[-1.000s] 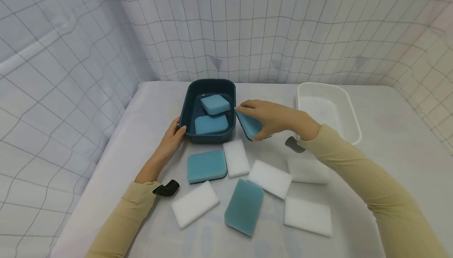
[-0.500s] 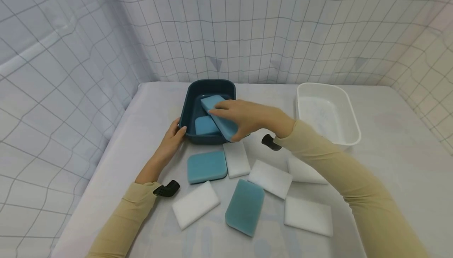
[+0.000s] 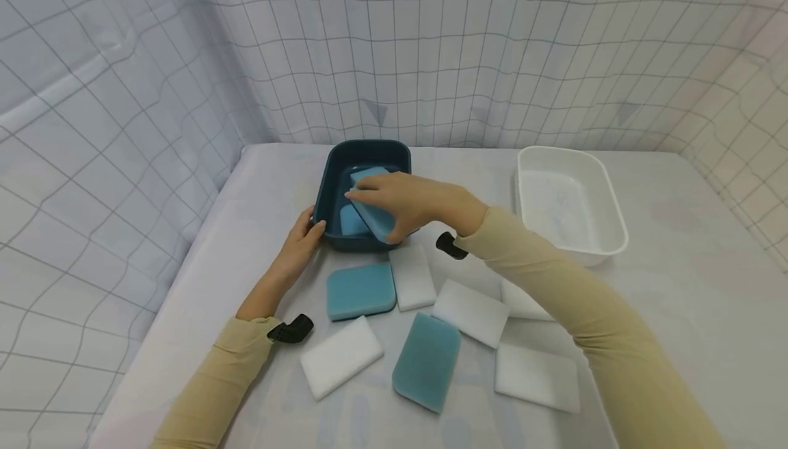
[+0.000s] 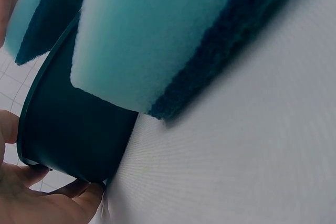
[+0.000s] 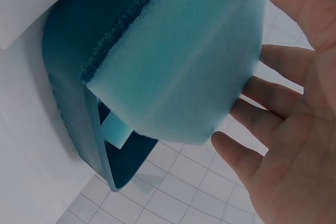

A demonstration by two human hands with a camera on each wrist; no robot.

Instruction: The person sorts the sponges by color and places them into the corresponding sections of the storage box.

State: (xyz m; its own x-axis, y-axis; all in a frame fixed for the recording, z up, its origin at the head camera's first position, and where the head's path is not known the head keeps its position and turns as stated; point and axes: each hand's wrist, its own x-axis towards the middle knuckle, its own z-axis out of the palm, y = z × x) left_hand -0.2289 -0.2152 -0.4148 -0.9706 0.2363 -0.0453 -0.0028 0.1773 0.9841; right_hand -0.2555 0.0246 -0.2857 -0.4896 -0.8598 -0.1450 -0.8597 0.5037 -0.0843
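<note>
My right hand (image 3: 409, 201) grips a blue sponge (image 5: 173, 72) between thumb and fingertips, over the dark teal bin (image 3: 328, 192). The sponge has a dark scouring layer on one face and tilts across the bin's right rim in the head view. Two other blue sponges lie inside the bin, such as the front sponge (image 3: 352, 222), each partly covered by the held one. My left hand (image 3: 295, 247) holds the bin at its near left corner, thumb at the rim and fingers along the outer wall, as the left wrist view shows.
On the white table lie a blue sponge (image 3: 361, 291) close before the bin, another blue sponge (image 3: 427, 361) nearer me, and several white sponges, such as the white sponge (image 3: 412, 278) beside the bin. A white bin (image 3: 569, 202) stands back right. Gridded curtains (image 3: 443, 52) enclose the table.
My right hand has carried the blue sponge leftward from beside the dark teal bin to over it, partly covering the sponges inside. The left hand has stayed at the bin's corner.
</note>
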